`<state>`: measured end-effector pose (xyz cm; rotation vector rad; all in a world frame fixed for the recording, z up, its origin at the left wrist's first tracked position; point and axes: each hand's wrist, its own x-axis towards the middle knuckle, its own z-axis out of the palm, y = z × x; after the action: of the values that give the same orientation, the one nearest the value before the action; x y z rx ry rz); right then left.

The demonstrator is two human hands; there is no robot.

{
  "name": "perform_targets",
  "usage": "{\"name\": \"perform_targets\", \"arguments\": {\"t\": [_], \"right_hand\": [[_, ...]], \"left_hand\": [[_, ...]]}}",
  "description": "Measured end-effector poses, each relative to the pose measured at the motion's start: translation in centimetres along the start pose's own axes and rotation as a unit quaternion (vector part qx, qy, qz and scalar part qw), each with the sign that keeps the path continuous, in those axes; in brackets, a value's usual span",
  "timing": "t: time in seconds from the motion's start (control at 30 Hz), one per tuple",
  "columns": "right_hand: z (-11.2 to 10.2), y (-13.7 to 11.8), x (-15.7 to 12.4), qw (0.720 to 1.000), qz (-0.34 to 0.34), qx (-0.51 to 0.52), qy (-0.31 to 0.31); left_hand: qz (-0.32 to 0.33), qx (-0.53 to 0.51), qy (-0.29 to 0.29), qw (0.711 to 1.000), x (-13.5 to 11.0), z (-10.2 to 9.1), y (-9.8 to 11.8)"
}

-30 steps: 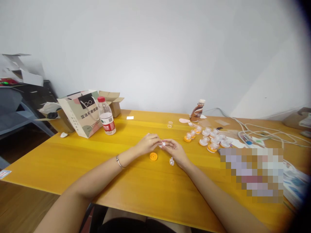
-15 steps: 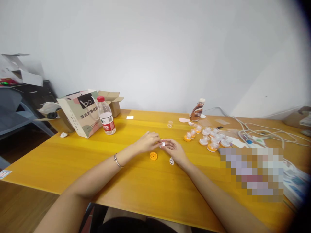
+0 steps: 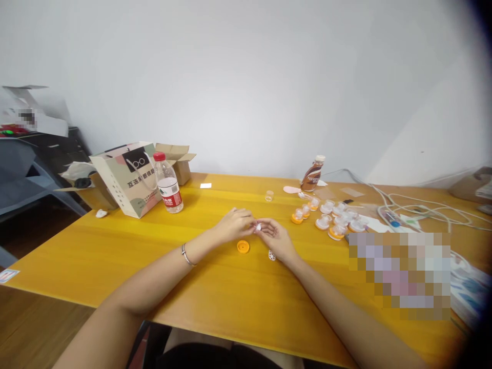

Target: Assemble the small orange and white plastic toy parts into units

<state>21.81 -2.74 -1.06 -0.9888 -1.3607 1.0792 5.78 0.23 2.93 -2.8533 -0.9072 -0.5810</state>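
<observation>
Between the fingertips of my left hand (image 3: 237,224) and my right hand (image 3: 275,238) is a small clear-and-white plastic piece (image 3: 259,226). Both hands pinch it just above the table, and the fingers partly cover it. An orange round disc with a raised rim (image 3: 243,247) lies flat just below my left hand. Close under my right hand rests a flat white piece with holes (image 3: 271,255), its upper end hidden by the hand. A small clear ring-like cup (image 3: 269,196) stands farther back on the table.
Several clear-and-orange round pieces (image 3: 335,218) cluster at the right. Behind them stands a brown drink bottle (image 3: 313,175), with white cables (image 3: 415,203) farther right. A water bottle (image 3: 169,189), a paper bag (image 3: 132,184) and a cardboard box (image 3: 180,164) stand at the left.
The small piece between my fingertips has turned slightly and shows less of its clear part. My hands stay in nearly the same place; the things on the table have not moved.
</observation>
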Motion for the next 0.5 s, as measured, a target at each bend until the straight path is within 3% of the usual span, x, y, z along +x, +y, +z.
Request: {"name": "perform_targets", "arguments": {"t": [0.3,0.5], "right_hand": [[0.1,-0.1,0.1,1.0,0.024,0.015,0.007],[-1.1,0.3,0.6,0.998,0.056,0.002,0.005]], "left_hand": [[0.002,0.005,-0.002,1.0,-0.1,0.5,-0.2],[0.008,-0.104,0.015,0.994,-0.1,-1.6,-1.3]]}}
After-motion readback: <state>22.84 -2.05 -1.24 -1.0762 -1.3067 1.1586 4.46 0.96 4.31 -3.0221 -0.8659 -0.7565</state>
